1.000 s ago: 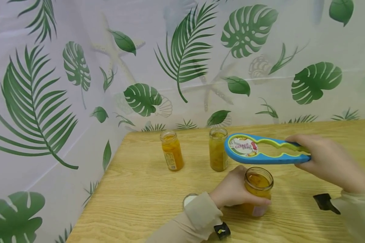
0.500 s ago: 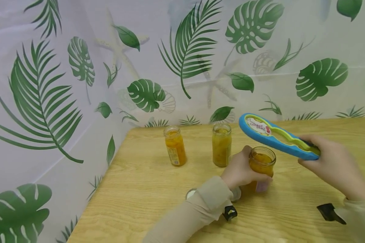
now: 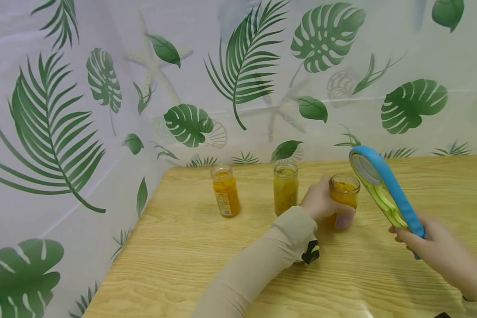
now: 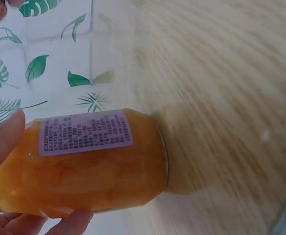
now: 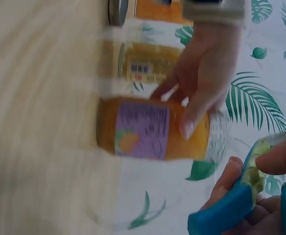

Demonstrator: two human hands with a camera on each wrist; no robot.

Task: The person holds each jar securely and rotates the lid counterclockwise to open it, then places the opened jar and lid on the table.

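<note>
My left hand (image 3: pixel 319 199) grips a glass jar (image 3: pixel 343 198) of orange fruit, its mouth uncovered, with a purple label (image 4: pixel 86 131) on its side. Whether the jar's base touches the table I cannot tell. To the right, my right hand (image 3: pixel 437 245) holds a blue and green jar opener (image 3: pixel 400 196) by its handles, raised above the table. A silvery round lid (image 3: pixel 366 168) sits in the opener's ring, its underside showing. In the right wrist view, fingers (image 5: pixel 280 156) curl round the opener's handle.
Two more lidless jars stand further left: one of yellow fruit (image 3: pixel 285 190), one of orange fruit (image 3: pixel 225 192). A lid (image 5: pixel 117 11) lies on the wooden table (image 3: pixel 175 247), mostly hidden by my left sleeve in the head view. A leaf-patterned sheet (image 3: pixel 206 79) hangs behind.
My left hand has moved the jar away from me, towards the back, beside the yellow jar. My right hand has swung the opener rightward and tipped it up, turning the lid's underside into view.
</note>
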